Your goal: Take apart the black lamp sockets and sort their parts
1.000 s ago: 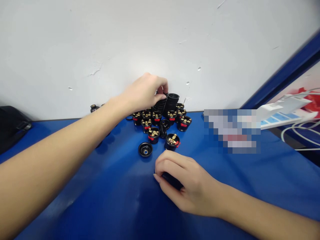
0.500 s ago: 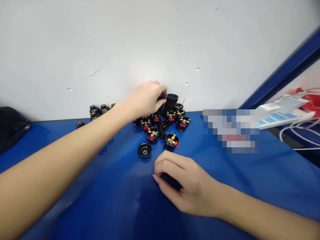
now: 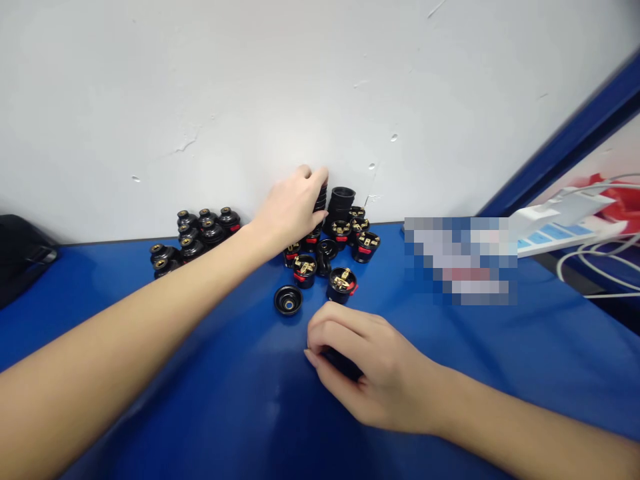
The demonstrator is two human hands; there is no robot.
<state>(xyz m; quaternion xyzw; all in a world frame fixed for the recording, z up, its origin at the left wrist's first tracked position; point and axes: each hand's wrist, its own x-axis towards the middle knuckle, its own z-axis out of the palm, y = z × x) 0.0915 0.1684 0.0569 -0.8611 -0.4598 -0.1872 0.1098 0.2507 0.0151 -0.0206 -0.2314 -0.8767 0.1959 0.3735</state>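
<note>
My left hand (image 3: pixel 295 207) reaches to the back of the blue table, its thumb and fingers closed around a black ribbed cylinder (image 3: pixel 321 197). A second black ribbed cylinder (image 3: pixel 342 201) stands just to the right of it. Around them are several round black socket bases with brass contacts and red tabs, such as one socket base (image 3: pixel 367 247). My right hand (image 3: pixel 363 367) rests on the table nearer me with curled fingers; whatever it may hold is hidden. Just beyond it sit another socket base (image 3: pixel 342 285) and an upturned black cap (image 3: pixel 289 301).
Several black caps with brass collars (image 3: pixel 193 233) cluster at the back left against the white wall (image 3: pixel 250 87). A black bag-like object (image 3: pixel 23 257) is at the left edge. White cables (image 3: pixel 580 260) and a power strip (image 3: pixel 560 237) lie at the right, beside a blurred-out patch.
My left hand has shifted slightly left and turned, and its forearm has dropped, uncovering more black caps at the left. My right hand keeps its place.
</note>
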